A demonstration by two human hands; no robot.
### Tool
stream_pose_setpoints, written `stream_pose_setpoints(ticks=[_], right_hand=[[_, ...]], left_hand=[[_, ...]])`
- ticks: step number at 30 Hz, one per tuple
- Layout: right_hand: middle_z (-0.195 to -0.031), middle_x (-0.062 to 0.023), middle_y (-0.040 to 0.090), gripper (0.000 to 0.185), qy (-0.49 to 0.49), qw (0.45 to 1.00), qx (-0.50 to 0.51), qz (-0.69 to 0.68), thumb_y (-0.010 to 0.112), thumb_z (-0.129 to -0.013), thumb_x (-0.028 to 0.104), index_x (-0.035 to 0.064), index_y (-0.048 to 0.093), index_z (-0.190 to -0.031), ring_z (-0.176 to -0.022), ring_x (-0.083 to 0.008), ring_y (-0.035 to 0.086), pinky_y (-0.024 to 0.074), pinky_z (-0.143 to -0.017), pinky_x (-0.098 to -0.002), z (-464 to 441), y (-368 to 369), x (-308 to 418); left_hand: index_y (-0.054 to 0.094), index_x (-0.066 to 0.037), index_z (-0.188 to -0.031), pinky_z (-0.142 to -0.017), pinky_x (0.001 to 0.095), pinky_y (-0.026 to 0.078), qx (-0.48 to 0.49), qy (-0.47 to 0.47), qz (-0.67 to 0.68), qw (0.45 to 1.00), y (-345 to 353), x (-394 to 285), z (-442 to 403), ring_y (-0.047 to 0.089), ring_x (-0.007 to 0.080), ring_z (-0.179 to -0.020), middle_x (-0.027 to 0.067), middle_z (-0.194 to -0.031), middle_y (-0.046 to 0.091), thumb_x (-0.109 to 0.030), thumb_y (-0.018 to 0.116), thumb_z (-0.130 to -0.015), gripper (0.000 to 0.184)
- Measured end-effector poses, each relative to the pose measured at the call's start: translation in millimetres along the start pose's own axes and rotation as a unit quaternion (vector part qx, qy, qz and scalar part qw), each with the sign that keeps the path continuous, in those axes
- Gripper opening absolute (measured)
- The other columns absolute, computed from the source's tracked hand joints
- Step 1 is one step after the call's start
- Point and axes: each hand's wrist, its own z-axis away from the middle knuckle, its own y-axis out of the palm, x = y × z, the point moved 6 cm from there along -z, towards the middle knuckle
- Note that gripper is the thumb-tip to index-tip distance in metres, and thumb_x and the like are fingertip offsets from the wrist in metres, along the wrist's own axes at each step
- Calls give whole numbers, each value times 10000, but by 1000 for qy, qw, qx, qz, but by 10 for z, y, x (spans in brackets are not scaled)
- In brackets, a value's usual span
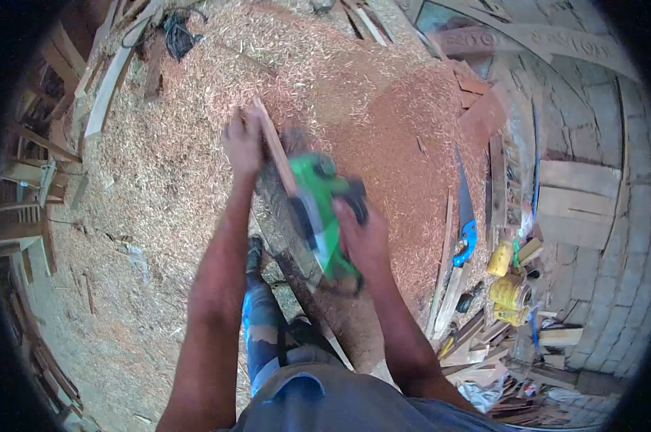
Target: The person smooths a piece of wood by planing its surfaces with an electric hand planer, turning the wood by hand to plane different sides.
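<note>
Over the head feed I have my right hand (363,234) clamped round the handle of a green-and-black power planer (330,234), which covers the near end of a narrow pale wooden strip (273,147) — my left hand (242,142) is at the far end, fingers too blurred to tell gripping from resting; I'd keep pressure even, fingertips clear

Right hand (365,236) on green power planer (329,216), left hand (242,142) beside narrow wooden strip (273,142).
</note>
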Motion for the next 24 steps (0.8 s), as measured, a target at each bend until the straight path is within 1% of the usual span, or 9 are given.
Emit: stream_pose_setpoints(ticks=[2, 3, 8, 10, 12, 14, 17, 20, 24], right_hand=[[-944, -145, 772, 433, 84, 996, 2, -15, 746, -1008, 401, -7, 728, -1152, -863, -248, 742, 573, -802, -406, 741, -451, -457], [-969, -142, 778, 432, 152, 988, 14, -31, 747, -1008, 397, -4, 729, -1165, -888, -234, 742, 574, -830, -394, 1113, -669, -680], [-910, -122, 744, 373, 157, 981, -103, 47, 750, -998, 341, -1, 728, -1145, -849, -274, 719, 569, -810, -420, 2784, -1524, -1686], [-840, -82, 685, 341, 200, 971, -131, 2, 747, -1006, 326, 6, 702, -1115, -758, -219, 652, 516, -711, -383, 3282, -1711, -1805], [-660, 25, 565, 319, 244, 956, -156, -45, 740, -1031, 329, 21, 658, -1034, -524, -76, 516, 410, -465, -283, 3667, -1822, -1964], [-665, 19, 572, 307, 195, 965, -174, -7, 742, -1029, 324, 30, 656, -1009, -532, -72, 526, 415, -467, -280, 3876, -1826, -2144], [-1053, -195, 764, 433, 230, 963, -142, 8, 787, -961, 314, -24, 688, -1212, -948, -349, 734, 571, -883, -466, 3991, -1772, -2167], [-1075, -231, 761, 542, 184, 979, -82, 44, 824, -920, 385, -25, 678, -1242, -970, -419, 742, 577, -887, -486, 3797, -1599, -2006], [-882, -193, 752, 468, 39, 989, -98, 102, 841, -914, 358, -17, 678, -1144, -801, -359, 753, 581, -735, -455, 3542, -1193, -2068]], left_hand=[[371, -30, -1643, -1303, 579, 107, 8, 31, -187, 982, 237, -68, 665, 177, 484, -1596, 239, -1739, 250, -646, 629, -980, 941], [360, -55, -1654, -1295, 604, 102, 4, 36, -169, 985, 235, -65, 903, 162, 503, -1596, 250, -1745, 218, -647, 584, -1001, 910], [266, -138, -1707, -1273, 670, 34, 15, 60, -166, 984, 446, 268, 1993, 60, 539, -1611, 252, -1781, 44, -619, 402, -1085, 798], [224, -130, -1716, -1274, 676, 19, 22, 39, -204, 978, 387, 232, 2336, 18, 514, -1624, 216, -1793, 5, -599, 328, -1108, 775], [243, -119, -1712, -1267, 692, 11, 22, 32, -223, 974, 384, 146, 2546, 11, 512, -1626, 223, -1793, 1, -581, 266, -1128, 745], [283, -132, -1702, -1267, 692, 21, 14, 25, -250, 968, 352, -3, 2561, 30, 515, -1625, 229, -1790, 28, -577, 259, -1129, 726], [349, -164, -1684, -1265, 699, 41, -30, 74, -308, 948, 514, 132, 2210, 73, 513, -1622, 221, -1787, 94, -567, 257, -1131, 690], [346, -185, -1686, -1264, 705, 43, -34, 54, -295, 953, 551, 69, 1899, 93, 508, -1621, 194, -1789, 124, -548, 260, -1133, 668], [373, -193, -1676, -1281, 689, 30, -64, 137, -318, 936, 534, -118, 1938, 104, 469, -1636, 97, -1794, 187, -466, 301, -1136, 609]])
